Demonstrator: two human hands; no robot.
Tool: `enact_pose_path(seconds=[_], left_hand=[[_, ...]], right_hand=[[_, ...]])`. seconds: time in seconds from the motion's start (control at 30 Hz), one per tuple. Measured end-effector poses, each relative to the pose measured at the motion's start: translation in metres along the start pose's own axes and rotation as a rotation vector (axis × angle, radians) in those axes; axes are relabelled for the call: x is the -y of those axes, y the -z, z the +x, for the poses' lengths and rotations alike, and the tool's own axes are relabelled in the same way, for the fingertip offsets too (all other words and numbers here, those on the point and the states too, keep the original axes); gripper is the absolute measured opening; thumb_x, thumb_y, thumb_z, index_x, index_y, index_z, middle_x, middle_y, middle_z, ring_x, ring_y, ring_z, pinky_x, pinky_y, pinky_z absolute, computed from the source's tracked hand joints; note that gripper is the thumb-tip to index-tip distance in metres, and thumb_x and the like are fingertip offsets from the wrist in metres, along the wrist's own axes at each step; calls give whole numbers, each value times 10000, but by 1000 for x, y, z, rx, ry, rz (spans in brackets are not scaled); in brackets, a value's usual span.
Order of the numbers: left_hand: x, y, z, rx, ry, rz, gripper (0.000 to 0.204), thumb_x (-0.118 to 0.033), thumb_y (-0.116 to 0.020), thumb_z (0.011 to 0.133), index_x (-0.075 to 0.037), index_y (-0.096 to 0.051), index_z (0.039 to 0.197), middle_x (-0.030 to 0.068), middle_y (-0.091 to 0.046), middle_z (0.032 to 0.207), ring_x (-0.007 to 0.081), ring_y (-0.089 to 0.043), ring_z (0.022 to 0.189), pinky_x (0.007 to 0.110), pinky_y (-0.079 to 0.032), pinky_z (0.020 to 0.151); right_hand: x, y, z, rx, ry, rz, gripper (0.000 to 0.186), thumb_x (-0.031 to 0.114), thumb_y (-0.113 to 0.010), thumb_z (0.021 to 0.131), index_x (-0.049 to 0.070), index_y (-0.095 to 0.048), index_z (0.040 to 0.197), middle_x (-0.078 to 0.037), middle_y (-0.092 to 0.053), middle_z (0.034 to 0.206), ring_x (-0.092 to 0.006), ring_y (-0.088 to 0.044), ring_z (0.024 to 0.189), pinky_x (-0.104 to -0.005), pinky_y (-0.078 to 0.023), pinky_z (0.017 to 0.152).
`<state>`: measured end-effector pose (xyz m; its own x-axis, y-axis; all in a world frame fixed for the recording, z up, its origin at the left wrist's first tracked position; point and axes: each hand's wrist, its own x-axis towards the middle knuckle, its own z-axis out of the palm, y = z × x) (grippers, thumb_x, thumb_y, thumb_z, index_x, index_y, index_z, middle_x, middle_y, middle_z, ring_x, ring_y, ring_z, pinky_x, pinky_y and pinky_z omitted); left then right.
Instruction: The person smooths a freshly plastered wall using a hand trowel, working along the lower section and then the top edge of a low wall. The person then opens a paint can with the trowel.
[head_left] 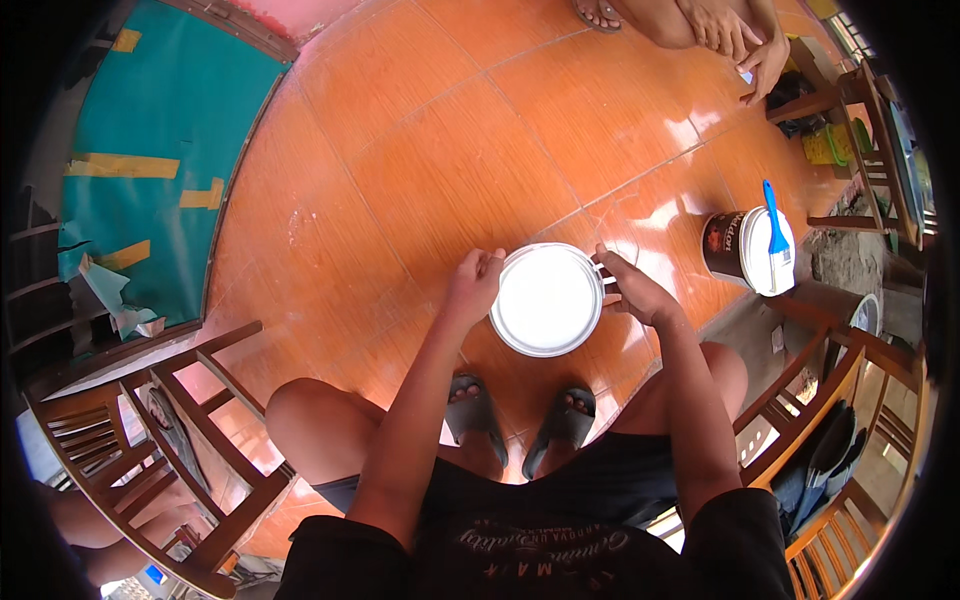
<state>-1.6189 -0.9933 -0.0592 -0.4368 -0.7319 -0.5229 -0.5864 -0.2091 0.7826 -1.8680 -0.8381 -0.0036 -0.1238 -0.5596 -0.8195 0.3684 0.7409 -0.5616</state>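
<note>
Between my two hands is a round white pot (537, 348) with a pale rim, above the floor in front of my feet. Its inside or top is bright white; whether that is liquid or a lid, I cannot tell. My left hand (474, 286) is closed against its left edge. At the right edge, my right hand (636, 288) grips it beside a small pale handle (604, 272), its fingers partly curled. To the right, a dark brown and white paint bucket (728, 245) carries a paintbrush (775, 228) with a blue handle across its white top.
Another person's hands (735, 40) and knees show at the top right. Wooden chairs stand at the lower left (205, 400) and lower right (840, 410). A teal panel (170, 120) with tan tape leans at the left. Orange tiles (440, 160) cover the floor.
</note>
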Motion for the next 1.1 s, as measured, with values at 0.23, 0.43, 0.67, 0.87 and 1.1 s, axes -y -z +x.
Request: enact_pose_path(seconds=[0.23,0.43,0.67,0.87,1.1], left_hand=[[-19,-12,-1,171,-82,24,387,-301,-712,959,-4,-564,1159,91,-664,1001,164,-628,936,322,-510,844],[-15,0,-26,167,-42,-15,383,-139,-772,895,-22,-526,1165,83,-633,1014,161,-610,911,322,-510,819],[-35,-47,-101,134,-76,6,371,-67,-767,871,-32,-509,1136,69,-567,919,158,-591,834,309,-501,747],[-42,-91,-117,193,-111,-301,379,-43,-769,877,-4,-545,1179,85,-594,965,149,-634,875,291,-559,759],[-52,-115,-108,201,-118,-431,380,-11,-756,876,14,-568,1205,98,-631,1009,143,-673,897,279,-601,735]], right_hand=[[-26,-4,5,-15,111,-383,923,248,-836,840,19,-263,1527,-239,-548,1375,-354,-581,1248,-424,-568,921],[-48,-15,-5,-38,47,-236,1015,362,-846,832,-28,-228,1535,-319,-476,1415,-379,-536,1303,-419,-579,958],[-76,1,-18,-126,-35,8,736,274,-664,973,70,-265,1557,-155,-468,1453,-329,-552,1270,-526,-536,954],[-109,30,5,-285,130,232,649,433,-577,1011,130,-361,1544,-113,-516,1420,-244,-533,1283,-446,-532,977],[-110,55,38,-230,32,287,568,414,-488,1055,38,-400,1473,-151,-584,1315,-256,-633,1141,-369,-548,942]])
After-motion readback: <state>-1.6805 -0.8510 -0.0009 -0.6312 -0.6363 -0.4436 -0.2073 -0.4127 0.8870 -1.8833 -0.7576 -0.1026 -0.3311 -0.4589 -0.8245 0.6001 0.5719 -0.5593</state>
